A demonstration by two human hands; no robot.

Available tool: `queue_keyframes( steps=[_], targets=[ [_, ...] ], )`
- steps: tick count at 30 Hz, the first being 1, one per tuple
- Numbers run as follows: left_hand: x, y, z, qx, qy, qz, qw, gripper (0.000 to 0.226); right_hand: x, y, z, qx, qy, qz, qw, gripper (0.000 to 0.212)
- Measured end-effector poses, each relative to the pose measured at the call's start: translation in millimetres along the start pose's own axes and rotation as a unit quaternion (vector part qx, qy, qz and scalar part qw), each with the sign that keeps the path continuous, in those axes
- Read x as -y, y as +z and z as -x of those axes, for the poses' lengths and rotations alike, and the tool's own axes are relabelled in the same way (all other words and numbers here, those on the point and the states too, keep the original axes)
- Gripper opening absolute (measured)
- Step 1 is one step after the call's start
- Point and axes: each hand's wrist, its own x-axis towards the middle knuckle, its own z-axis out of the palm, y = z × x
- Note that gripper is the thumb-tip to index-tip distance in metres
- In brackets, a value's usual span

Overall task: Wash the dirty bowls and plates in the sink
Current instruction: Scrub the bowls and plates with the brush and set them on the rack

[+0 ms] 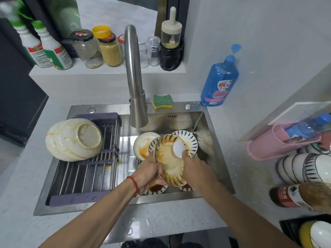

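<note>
Over the steel sink [217,158] I hold a small stained plate [167,163] with dark rim strokes, tilted on edge with its underside up. My left hand [148,173] grips its left rim. My right hand [194,169] holds the right side, a finger lying on the white foot ring. Below it lie several dirty plates: a white one with orange sauce [143,145], a blue-striped one [189,140], and one with dark sauce [157,189]. A large stained cream bowl [71,140] lies upside down on the drying rack [89,174].
The faucet [134,86] arches over the sink's middle. A green-yellow sponge [163,102] and a blue detergent bottle [220,81] stand behind the sink. Jars and bottles line the back ledge. Stacked striped bowls [304,167] and a pink holder [279,145] sit at the right.
</note>
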Motion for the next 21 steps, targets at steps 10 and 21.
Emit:
queue_keyframes(
  steps=[10,21],
  targets=[
    [-4,-3,2,-0.011,0.028,0.014,0.999,0.078,7,19,36,0.024,-0.109,0.007,0.994,0.075],
    [-5,-13,3,-0.017,0.039,-0.005,0.999,0.082,-15,22,25,0.025,-0.041,0.01,0.999,0.073]
  ],
)
